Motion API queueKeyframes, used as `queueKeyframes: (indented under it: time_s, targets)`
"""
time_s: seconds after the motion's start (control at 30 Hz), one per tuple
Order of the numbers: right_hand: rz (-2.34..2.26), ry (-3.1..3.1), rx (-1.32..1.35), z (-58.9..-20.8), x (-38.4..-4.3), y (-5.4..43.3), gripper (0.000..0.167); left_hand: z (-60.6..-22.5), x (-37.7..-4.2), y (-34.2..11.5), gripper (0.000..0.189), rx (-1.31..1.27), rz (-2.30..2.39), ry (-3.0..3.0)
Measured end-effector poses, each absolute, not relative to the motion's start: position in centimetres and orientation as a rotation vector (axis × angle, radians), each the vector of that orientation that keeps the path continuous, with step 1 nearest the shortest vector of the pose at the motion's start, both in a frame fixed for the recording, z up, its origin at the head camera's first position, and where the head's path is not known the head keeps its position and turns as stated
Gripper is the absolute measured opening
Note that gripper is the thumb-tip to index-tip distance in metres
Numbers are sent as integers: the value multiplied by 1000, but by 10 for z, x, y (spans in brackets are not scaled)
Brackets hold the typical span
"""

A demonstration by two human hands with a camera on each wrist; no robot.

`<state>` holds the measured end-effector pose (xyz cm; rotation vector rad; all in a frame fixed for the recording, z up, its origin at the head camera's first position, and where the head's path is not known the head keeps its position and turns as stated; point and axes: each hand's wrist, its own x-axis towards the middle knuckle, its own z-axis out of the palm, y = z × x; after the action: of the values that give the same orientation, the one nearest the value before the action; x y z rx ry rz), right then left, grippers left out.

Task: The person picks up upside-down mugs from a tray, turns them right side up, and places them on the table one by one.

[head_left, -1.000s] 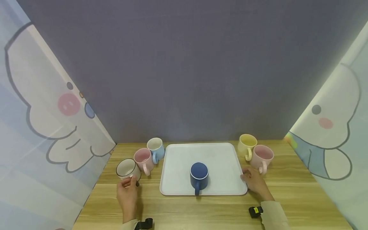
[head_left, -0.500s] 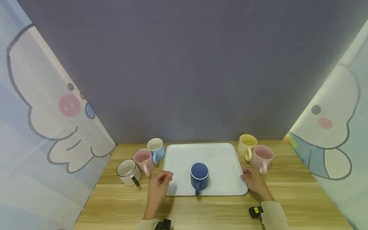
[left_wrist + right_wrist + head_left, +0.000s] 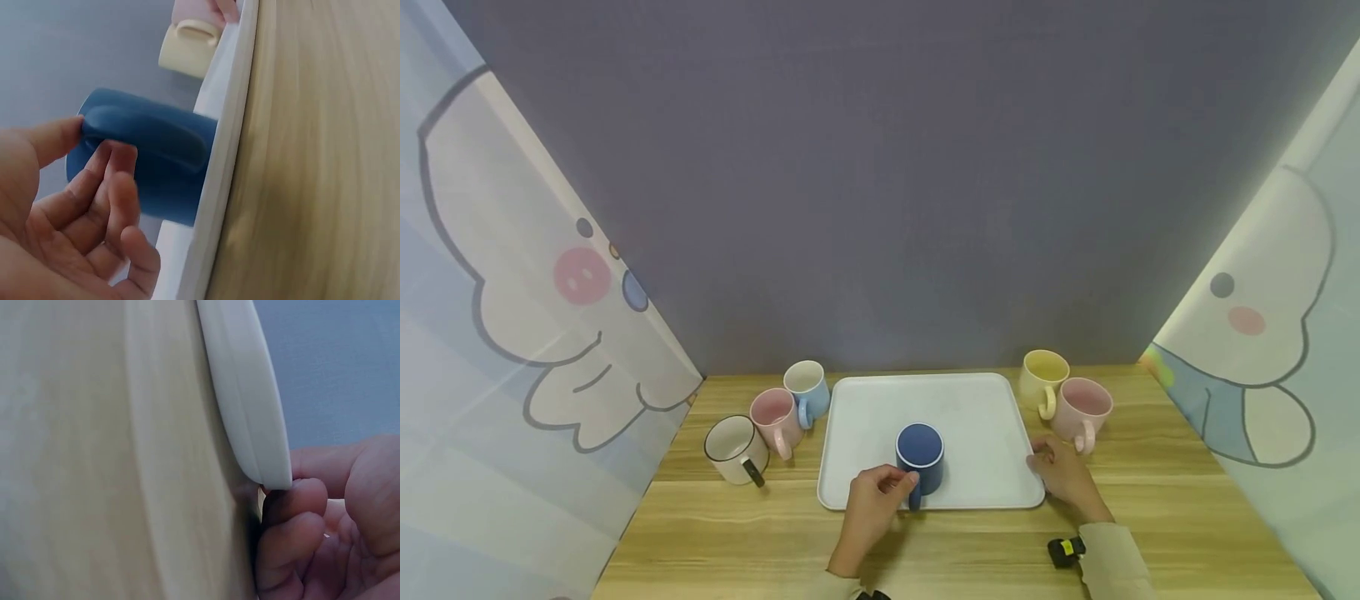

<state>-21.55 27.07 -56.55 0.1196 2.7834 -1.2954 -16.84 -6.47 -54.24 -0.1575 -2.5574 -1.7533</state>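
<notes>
A dark blue mug [image 3: 930, 477] stands upright near the front edge of the white tray [image 3: 977, 417], its handle pointing to the front. My left hand [image 3: 871, 507] is at that handle; in the left wrist view the thumb lies on the upper end of the handle [image 3: 150, 132] and the fingertips are tucked beneath it, pinching it. At the tray's right edge, close to the front corner, is my right hand [image 3: 1063, 477]. Its thumb is over the rim and its curled fingers sit at the underside of the tray, as the right wrist view shows.
Left of the tray stand a white mug [image 3: 727, 454] with a black rim, a pink mug [image 3: 773, 421] and a light blue mug [image 3: 809, 393]. A yellow mug [image 3: 1037, 387] and another pink mug [image 3: 1078, 410] stand to the right. A grey wall [image 3: 895, 208] rises behind the wooden table [image 3: 985, 554].
My left hand has let go of the white mug's handle, moved right past the tray's front left corner, and taken the blue mug's handle. The right hand has stayed at the tray edge.
</notes>
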Motion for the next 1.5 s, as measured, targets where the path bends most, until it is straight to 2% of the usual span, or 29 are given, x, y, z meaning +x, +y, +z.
queueKeyframes:
  time_s: [0.43, 1.5]
  targets:
    - [-1279, 2791, 130, -569, -217, 272, 33, -545, -165, -50, 39, -73, -2330, -2414]
    - [-1319, 2788, 112, -560, -212, 269, 33, -532, -177, -46, 33, -24, -2190, -2371]
